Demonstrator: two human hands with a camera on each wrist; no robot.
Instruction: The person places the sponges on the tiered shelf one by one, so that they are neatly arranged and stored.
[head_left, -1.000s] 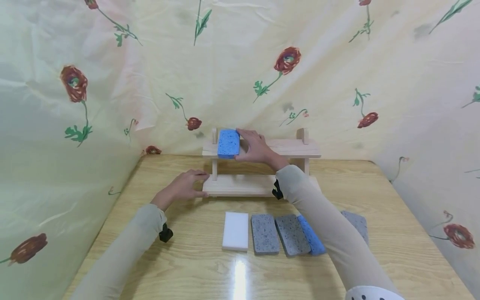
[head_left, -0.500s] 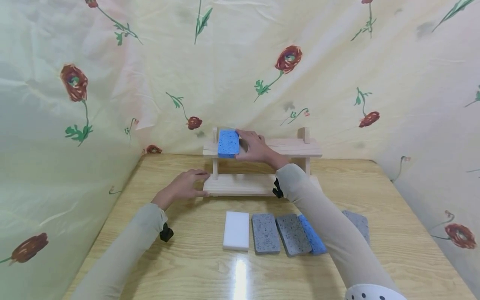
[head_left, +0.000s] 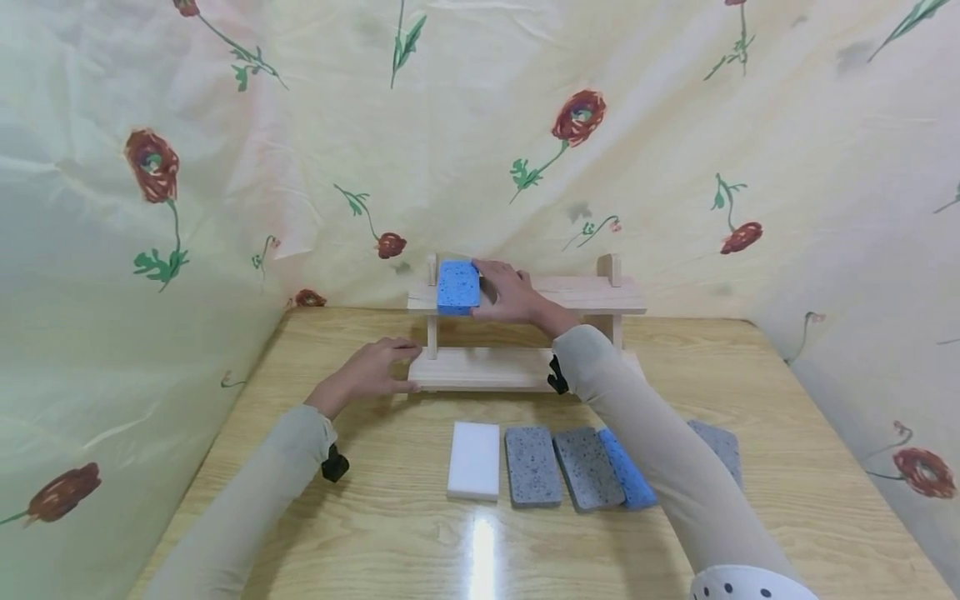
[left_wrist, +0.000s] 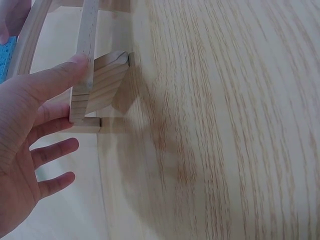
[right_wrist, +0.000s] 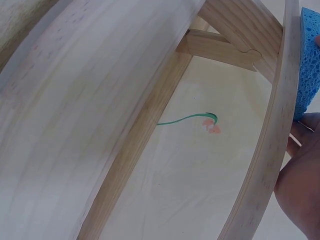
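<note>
My right hand (head_left: pixel 510 293) holds a blue sponge (head_left: pixel 458 287) at the left end of the top board of a small two-tier wooden shelf (head_left: pixel 487 367). Its thumb is at the near right corner, its fingers at the far right corner. In the right wrist view, the porous blue sponge (right_wrist: pixel 308 65) shows only partly at the right edge, beside the upper board. My left hand (head_left: pixel 367 371) grips the left end of the lower board. The left wrist view has the thumb on one face of that board (left_wrist: pixel 86 45) and the forefinger against the other; the remaining fingers spread apart.
On the table in front of the shelf lie a white sponge (head_left: pixel 474 461), a grey sponge (head_left: pixel 533 467), a darker grey one (head_left: pixel 588 468) overlapping a blue one (head_left: pixel 628 475), and another grey sponge (head_left: pixel 720 446) partly behind the right sleeve. Flowered cloth (head_left: pixel 465 150) hangs behind the table.
</note>
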